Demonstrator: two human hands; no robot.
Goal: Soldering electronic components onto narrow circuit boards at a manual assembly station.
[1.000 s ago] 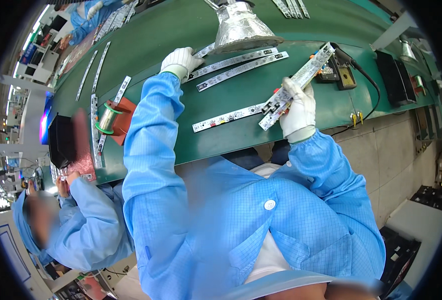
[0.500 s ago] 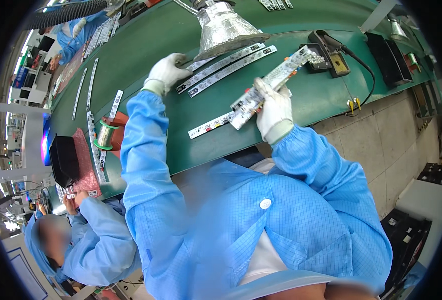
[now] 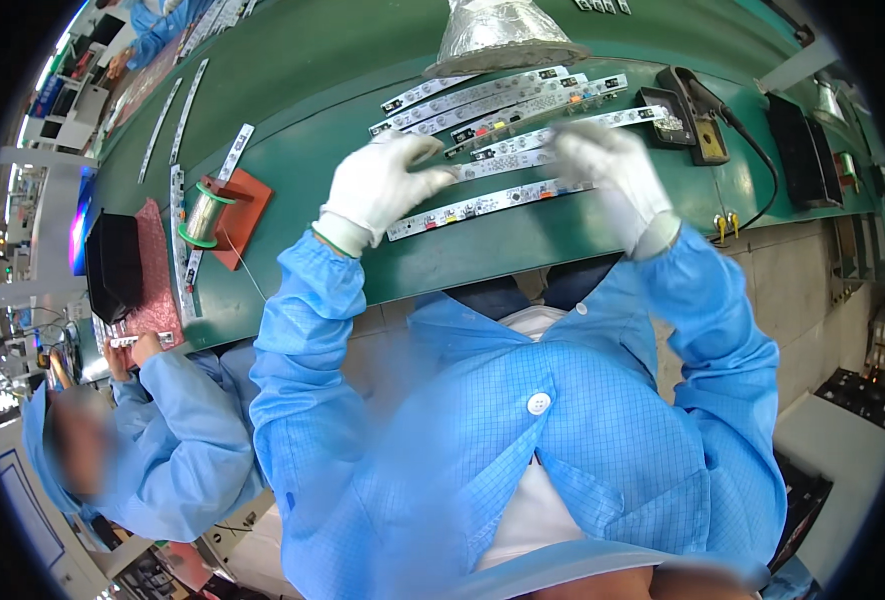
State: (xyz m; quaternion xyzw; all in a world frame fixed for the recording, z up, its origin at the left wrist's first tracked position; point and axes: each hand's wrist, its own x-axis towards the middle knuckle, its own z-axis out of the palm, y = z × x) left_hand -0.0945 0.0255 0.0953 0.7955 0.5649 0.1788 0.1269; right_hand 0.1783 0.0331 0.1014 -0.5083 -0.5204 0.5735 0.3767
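My left hand (image 3: 388,185), in a white glove, is over the green bench with thumb and fingers apart. Its thumb is at the left end of a narrow circuit board strip (image 3: 508,164); whether it touches is hard to tell. My right hand (image 3: 608,172), also gloved, is smeared by motion near that strip's right end, its fingers unclear. Closest to me lies a circuit board strip with small coloured parts (image 3: 493,203). Beyond are several more, among them a strip with red and yellow parts (image 3: 523,115) and a plain pale strip (image 3: 463,103).
A foil-covered cone (image 3: 508,35) hangs over the strips' far side. At right are a soldering iron stand (image 3: 708,145) with its cable and a black bin (image 3: 801,150). A solder wire reel (image 3: 205,215) on a red stand is at left, near a co-worker (image 3: 183,440).
The strips my right hand held are now on the bench, spread among the others. My left hand has come nearer and right; my right hand has moved right. The view has shifted slightly.
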